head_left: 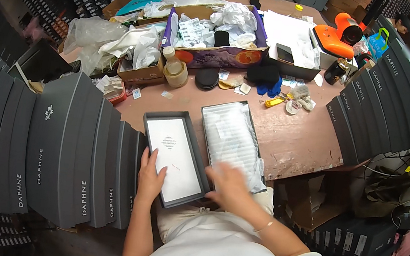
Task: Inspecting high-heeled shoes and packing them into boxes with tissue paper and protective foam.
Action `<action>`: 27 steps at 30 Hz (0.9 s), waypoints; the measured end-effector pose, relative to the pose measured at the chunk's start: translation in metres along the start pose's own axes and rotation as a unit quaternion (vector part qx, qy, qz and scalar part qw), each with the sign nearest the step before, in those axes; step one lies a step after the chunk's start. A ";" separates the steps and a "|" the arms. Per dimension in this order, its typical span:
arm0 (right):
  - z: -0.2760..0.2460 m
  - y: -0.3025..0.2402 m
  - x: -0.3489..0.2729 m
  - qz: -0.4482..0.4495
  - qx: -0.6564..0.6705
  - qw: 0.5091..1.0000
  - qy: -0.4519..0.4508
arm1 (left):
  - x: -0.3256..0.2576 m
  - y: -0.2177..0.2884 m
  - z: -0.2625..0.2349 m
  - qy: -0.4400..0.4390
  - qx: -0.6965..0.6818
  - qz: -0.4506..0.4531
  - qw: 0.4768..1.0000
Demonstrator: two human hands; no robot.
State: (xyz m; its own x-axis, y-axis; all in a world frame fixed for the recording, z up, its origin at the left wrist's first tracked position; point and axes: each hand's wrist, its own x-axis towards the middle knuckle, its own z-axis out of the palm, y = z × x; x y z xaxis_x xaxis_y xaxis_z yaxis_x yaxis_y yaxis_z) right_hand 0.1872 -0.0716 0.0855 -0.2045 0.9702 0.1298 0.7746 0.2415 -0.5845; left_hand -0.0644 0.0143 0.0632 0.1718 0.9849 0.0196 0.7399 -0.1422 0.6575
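The shallow dark grey cardboard tray (173,131) with a white inner face lay between the two grips. The left grip (150,181) clasped its left wall, thumb over the white face. The right grip (230,186) blurred beside its right wall; whether it was open or closed could not be told. Just ahead of the right grip, an open dark grey cardboard box (254,136) held a ribbed bundle in white wrapping (228,132). Dark grey cardboard boxes (66,148) stood left of the left grip; the worn reddish-brown bench (299,149) spread ahead of both.
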 end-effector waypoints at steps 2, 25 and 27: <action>-0.026 0.041 -0.016 0.141 -0.177 0.974 0.008 | -0.007 -0.025 0.005 -0.007 0.122 0.035 0.992; 0.000 0.058 -0.003 -0.026 -0.118 0.993 -0.004 | -0.036 0.072 0.088 -0.070 -0.149 0.179 0.970; 0.011 0.060 0.003 -0.023 -0.152 0.988 0.022 | -0.026 0.082 0.086 -0.086 -0.274 0.121 0.950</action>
State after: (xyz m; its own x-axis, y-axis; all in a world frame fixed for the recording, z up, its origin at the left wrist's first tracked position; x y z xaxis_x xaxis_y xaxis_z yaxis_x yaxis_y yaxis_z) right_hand 0.2261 -0.0540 0.0421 -0.2229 0.9561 0.1902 0.9100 0.2740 -0.3111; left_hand 0.0479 -0.0319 0.0520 0.4322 0.8926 0.1279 0.2236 -0.2435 0.9438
